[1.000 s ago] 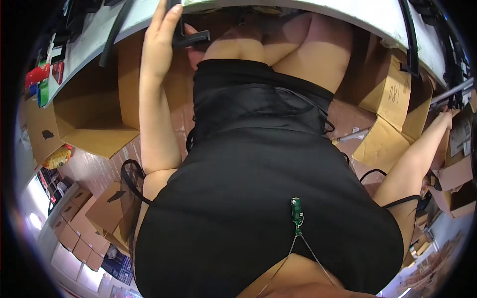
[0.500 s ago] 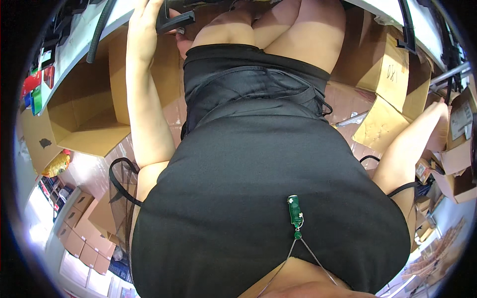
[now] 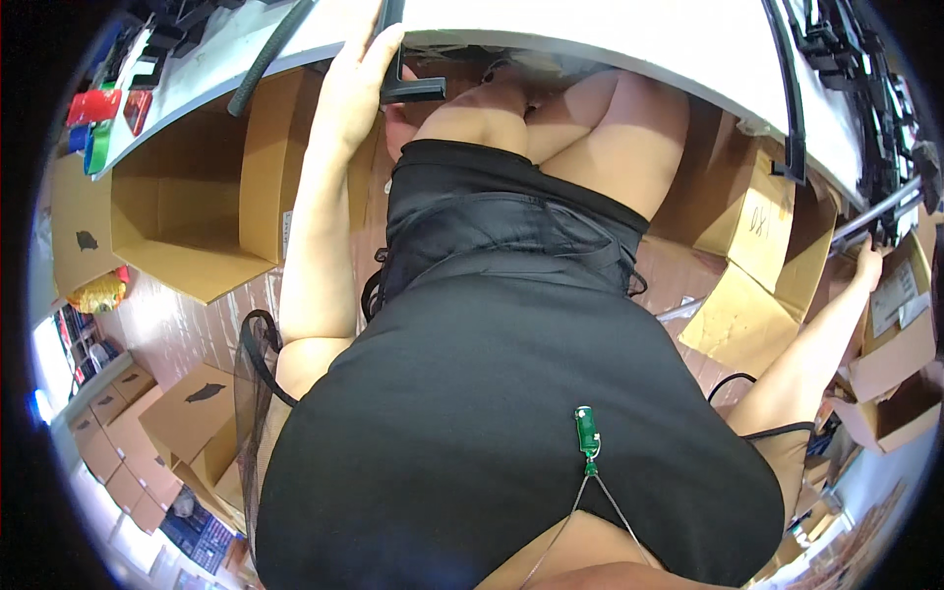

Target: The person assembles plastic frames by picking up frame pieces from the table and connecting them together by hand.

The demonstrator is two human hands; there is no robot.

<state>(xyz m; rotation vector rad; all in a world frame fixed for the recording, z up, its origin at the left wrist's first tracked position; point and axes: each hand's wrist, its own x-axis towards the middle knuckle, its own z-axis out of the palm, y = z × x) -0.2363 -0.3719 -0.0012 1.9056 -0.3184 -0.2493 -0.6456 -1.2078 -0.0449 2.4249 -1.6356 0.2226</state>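
Observation:
My left hand (image 3: pixel 352 90) is closed around a black L-shaped bar (image 3: pixel 413 90) at the front edge of the white table. The bar's short arm points right, over my lap; its long arm runs up past the top of the picture. Pinkish skin shows behind the bar, partly hidden. At the far right, my right hand (image 3: pixel 869 264) reaches out to a heap of black parts (image 3: pixel 875 128) by the table's right end. Its fingers look closed at a dark piece, too small and distant to name.
On the white table (image 3: pixel 590 22) lie another long black bar (image 3: pixel 787 88) and a black ribbed rod (image 3: pixel 270 59). Red and green tape rolls (image 3: pixel 96 147) sit at its left end. Open cardboard boxes (image 3: pixel 187 256) stand below left; more boxes (image 3: pixel 752 295) stand at right. A metal tube (image 3: pixel 875 214) juts out near my right hand.
The view has shifted, so more of the table shows and things sit lower. My left hand still holds the black bar. My right hand stays reached out by the black parts.

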